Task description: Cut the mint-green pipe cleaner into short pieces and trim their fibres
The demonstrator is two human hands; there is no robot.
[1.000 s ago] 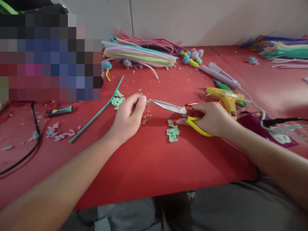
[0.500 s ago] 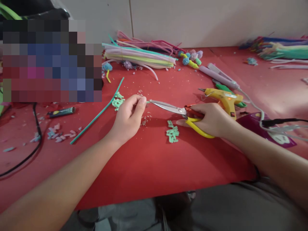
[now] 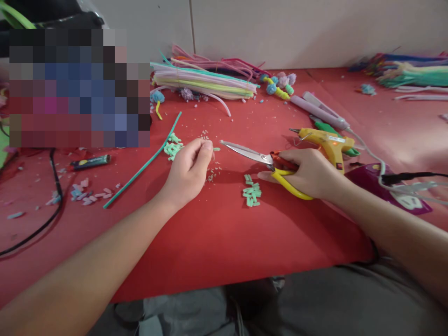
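My left hand (image 3: 191,165) is closed in a pinch around a short green pipe cleaner piece (image 3: 216,149), whose end sticks out past the fingertips. My right hand (image 3: 308,172) grips scissors (image 3: 247,153) with red and yellow handles. Their blades look nearly closed and point left, with the tip just apart from the piece. Below the blades lies a small pile of cut green pieces (image 3: 252,192). Beyond my left hand is another pile of green pieces (image 3: 173,147), beside a long teal pipe cleaner (image 3: 142,163). Tiny trimmings (image 3: 213,173) are scattered under my fingers.
A yellow glue gun (image 3: 329,142) and a lilac hair straightener (image 3: 320,111) lie at the right with cords. Pipe cleaner bundles (image 3: 206,81) stretch along the wall. At the left are pink and blue bits (image 3: 87,193), a dark tube (image 3: 91,162) and a black cable (image 3: 58,186).
The scissors' tip has come away from the green piece, slightly to the right and up. My left hand stays almost where it was, and more of the piece shows.
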